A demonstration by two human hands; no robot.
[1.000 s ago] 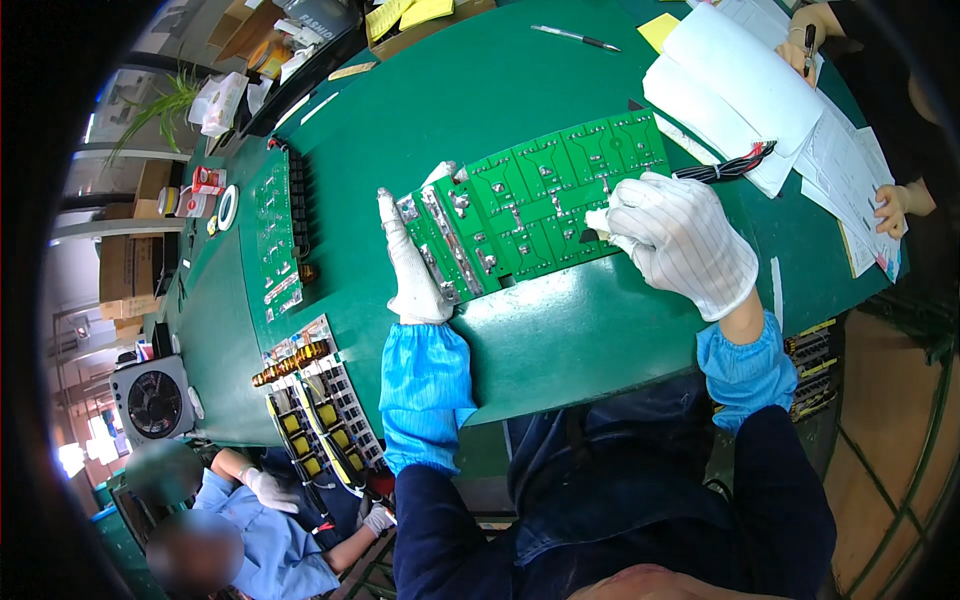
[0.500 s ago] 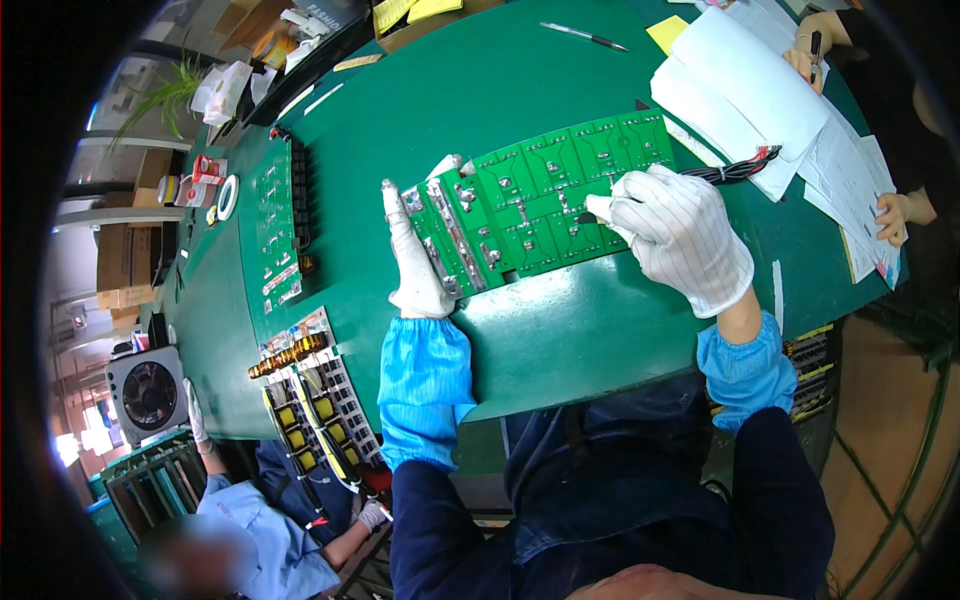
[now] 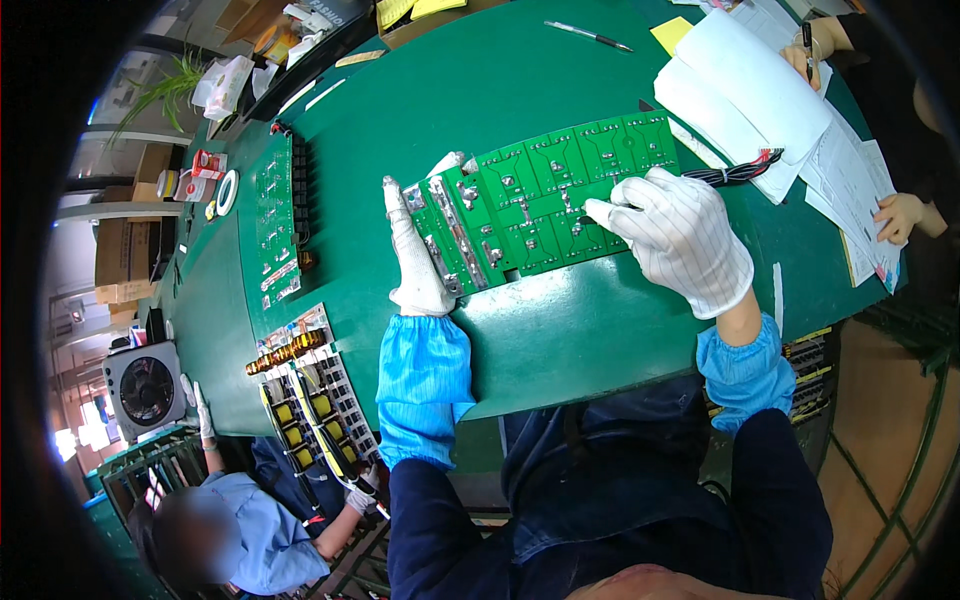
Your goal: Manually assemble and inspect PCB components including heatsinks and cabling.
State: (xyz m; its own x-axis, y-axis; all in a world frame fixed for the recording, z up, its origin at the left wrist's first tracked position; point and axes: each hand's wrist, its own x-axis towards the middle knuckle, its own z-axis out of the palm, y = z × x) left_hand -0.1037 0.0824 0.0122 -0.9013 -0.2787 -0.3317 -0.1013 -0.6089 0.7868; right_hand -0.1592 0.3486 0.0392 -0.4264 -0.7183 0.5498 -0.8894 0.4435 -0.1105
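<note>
A long green circuit board (image 3: pixel 545 205) lies solder side up in front of me, tilted slightly up toward the right. My left hand (image 3: pixel 415 265), in a white glove, grips its left end, with the thumb along the edge and the fingers partly hidden behind the board. Over the board's right half is my right hand (image 3: pixel 685 235), in a striped white glove. Its fingers are pinched together close to the surface; whatever they may hold is hidden. A bundle of black and red wires (image 3: pixel 735 172) reaches out beyond the board's right end.
Another green board (image 3: pixel 277 220) lies to the left, near a board with coils and yellow parts (image 3: pixel 315 400). Papers (image 3: pixel 745 80) and a pen (image 3: pixel 588 36) lie at the far side. A co-worker (image 3: pixel 255 530) sits lower left; another person's hand (image 3: pixel 900 215) rests at right.
My hands and the board have hardly moved. The co-worker at lower left has shifted, with one gloved hand now higher beside the board with coils.
</note>
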